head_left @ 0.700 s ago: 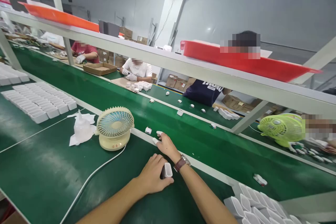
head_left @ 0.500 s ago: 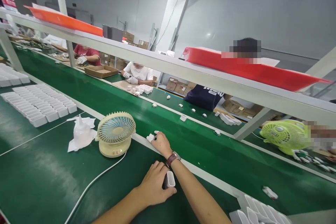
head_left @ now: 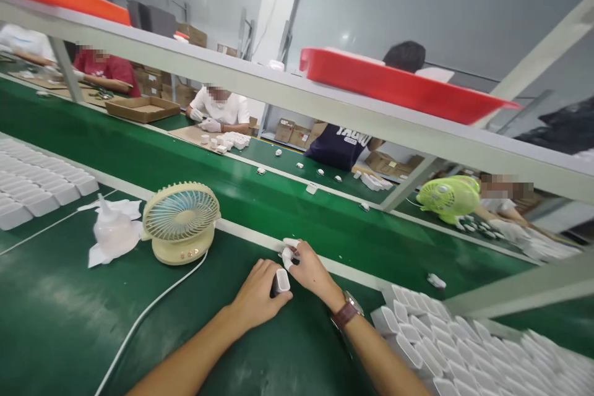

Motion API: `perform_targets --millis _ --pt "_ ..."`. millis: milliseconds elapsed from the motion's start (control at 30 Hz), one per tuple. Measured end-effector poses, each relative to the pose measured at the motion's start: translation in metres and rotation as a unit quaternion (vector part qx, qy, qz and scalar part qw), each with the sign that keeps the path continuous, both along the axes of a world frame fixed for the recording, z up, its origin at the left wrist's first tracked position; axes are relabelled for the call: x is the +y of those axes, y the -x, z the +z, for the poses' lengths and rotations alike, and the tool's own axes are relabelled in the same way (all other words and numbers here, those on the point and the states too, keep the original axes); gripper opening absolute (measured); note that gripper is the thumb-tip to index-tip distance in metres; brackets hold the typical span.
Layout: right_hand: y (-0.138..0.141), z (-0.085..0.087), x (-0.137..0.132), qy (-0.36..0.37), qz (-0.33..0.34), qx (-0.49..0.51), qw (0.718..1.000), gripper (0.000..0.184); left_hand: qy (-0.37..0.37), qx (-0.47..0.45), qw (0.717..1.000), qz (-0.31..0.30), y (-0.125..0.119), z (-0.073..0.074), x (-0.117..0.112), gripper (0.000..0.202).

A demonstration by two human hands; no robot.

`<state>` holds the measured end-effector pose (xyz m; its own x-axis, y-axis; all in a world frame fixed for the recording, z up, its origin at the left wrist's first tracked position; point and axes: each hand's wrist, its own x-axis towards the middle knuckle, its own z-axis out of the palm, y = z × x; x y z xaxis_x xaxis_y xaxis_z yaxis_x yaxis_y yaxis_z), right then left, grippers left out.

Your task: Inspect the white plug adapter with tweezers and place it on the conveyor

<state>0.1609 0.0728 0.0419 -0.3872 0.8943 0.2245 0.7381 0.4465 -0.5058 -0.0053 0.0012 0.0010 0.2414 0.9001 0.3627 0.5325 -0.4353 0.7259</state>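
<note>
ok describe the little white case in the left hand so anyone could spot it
Start at the cream desk fan on the green table. Right of its base, the left hand grips a small white case, open end up, unlike the loose pieces on the belt.

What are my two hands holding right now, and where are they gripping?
The left hand holds a small white plastic case by its sides, open end up. The right hand pinches a small white part in its fingertips; the exact grip is unclear.

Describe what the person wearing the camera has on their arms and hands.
Both forearms are bare, with no sleeves in view. The right hand has white finger cots on its fingers, and a wristwatch with a brown strap and metal case sits on that wrist. The left hand wears nothing visible.
</note>
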Motion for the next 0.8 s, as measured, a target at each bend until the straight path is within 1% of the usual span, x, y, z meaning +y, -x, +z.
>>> perform_targets --millis 67,133,200,267,367,467,533,633,700,800 --pt "-0.02 -0.001 -0.037 0.003 0.0 0.008 1.0 0.041 -0.008 0.002 1.0 -0.002 0.0 -0.002 0.0 0.02" --pt "-0.033 -0.002 -0.07 -0.008 0.008 0.02 1.0 0.044 -0.015 0.008 1.0 -0.002 0.0 -0.003 0.0 0.021" --pt "-0.041 -0.004 -0.094 -0.03 0.019 0.031 0.999 0.042 -0.023 0.013 1.0 -0.008 0.0 -0.003 -0.001 0.026" --pt "-0.046 -0.006 -0.109 -0.043 0.027 0.035 0.998 0.041 -0.031 0.017 0.999 -0.015 0.0 -0.004 -0.003 0.029" --pt "-0.053 -0.009 -0.12 -0.035 0.023 0.029 0.999 0.044 -0.035 0.023 0.999 -0.011 0.0 -0.004 -0.007 0.031" --pt "-0.057 -0.013 -0.125 -0.035 0.008 0.019 0.999 0.052 -0.033 0.022 0.999 0.008 0.001 -0.004 -0.011 0.042" --pt "-0.059 -0.017 -0.126 -0.047 -0.001 0.019 0.999 0.05 -0.029 0.017 0.999 0.017 0.002 -0.003 -0.013 0.046" --pt "-0.058 -0.024 -0.127 -0.074 -0.018 0.03 0.997 0.043 -0.021 0.013 1.0 0.017 0.004 -0.001 -0.015 0.037" --pt "-0.058 -0.027 -0.127 -0.085 -0.032 0.062 0.994 0.045 -0.019 0.013 1.0 0.007 0.005 0.001 -0.017 0.033" --pt "-0.059 -0.026 -0.129 -0.083 -0.03 0.157 0.984 0.045 -0.02 0.017 0.999 -0.028 0.007 0.004 -0.02 0.037"
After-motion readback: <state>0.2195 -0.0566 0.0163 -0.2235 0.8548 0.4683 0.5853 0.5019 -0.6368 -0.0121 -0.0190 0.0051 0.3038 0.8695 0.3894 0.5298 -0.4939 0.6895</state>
